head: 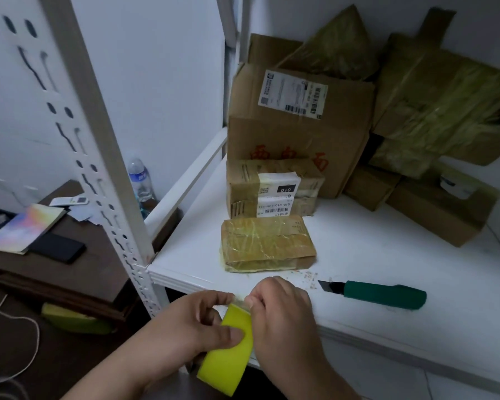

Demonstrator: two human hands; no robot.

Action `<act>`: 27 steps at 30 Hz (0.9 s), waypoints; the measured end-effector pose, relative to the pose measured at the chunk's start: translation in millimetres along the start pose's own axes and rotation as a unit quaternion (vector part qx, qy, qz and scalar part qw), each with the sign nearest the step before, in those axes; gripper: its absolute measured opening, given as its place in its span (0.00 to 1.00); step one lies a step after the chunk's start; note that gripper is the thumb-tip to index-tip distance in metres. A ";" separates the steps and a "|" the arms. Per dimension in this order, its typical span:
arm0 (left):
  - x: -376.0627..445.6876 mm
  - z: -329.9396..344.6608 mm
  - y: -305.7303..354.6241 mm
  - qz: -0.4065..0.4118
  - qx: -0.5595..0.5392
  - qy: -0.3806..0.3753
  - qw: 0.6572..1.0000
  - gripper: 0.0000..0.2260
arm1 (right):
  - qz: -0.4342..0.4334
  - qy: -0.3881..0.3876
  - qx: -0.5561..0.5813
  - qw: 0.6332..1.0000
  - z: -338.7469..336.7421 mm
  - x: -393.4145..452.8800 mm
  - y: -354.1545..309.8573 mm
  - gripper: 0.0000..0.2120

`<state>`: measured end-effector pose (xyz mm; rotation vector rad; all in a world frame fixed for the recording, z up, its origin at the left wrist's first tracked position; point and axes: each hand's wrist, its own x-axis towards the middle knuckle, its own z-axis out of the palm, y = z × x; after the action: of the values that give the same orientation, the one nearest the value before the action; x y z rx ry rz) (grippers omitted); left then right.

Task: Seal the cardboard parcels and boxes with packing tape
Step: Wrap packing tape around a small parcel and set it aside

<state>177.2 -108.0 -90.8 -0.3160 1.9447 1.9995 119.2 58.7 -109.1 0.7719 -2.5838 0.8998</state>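
A yellow tape roll (pixel 228 353) is held at the front edge of the white shelf (pixel 387 255). My left hand (pixel 191 327) grips the roll, thumb across its side. My right hand (pixel 283 310) pinches the loose tape end at the roll's top. A small flat parcel (pixel 267 243), wrapped in glossy tape, lies on the shelf just beyond my hands. Behind it stands a parcel with white labels (pixel 274 187), and behind that a large cardboard box (pixel 298 122) with a shipping label.
A green-handled utility knife (pixel 381 293) lies on the shelf to the right, blade out, pointing left. More taped boxes (pixel 442 116) pile at the back right. A perforated shelf post (pixel 113 180) stands left. A dark table (pixel 78 255) holds a phone, notebook and bottle.
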 end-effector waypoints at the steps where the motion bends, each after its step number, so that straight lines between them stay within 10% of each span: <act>1: -3.6 -4.8 -1.4 -0.004 -0.013 -0.006 1.000 0.30 | -0.008 0.012 -0.004 1.000 4.5 0.0 -3.8 0.05; 8: -16.2 -34.3 -7.4 -0.020 0.082 0.066 0.994 0.34 | -0.022 0.014 -0.045 0.999 34.8 5.4 -28.4 0.06; 13: -20.3 -43.2 -26.8 -0.028 0.130 0.203 0.970 0.16 | -0.033 0.026 -0.077 0.996 45.0 19.6 -50.6 0.06; 27: -7.3 -72.8 -47.5 0.136 0.229 0.131 0.955 0.35 | -0.043 0.015 -0.244 0.969 70.9 46.1 -50.5 0.09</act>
<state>197.0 -180.6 -134.9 -0.2110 2.6714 1.6433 103.8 -38.2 -118.5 0.7062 -2.5586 0.2240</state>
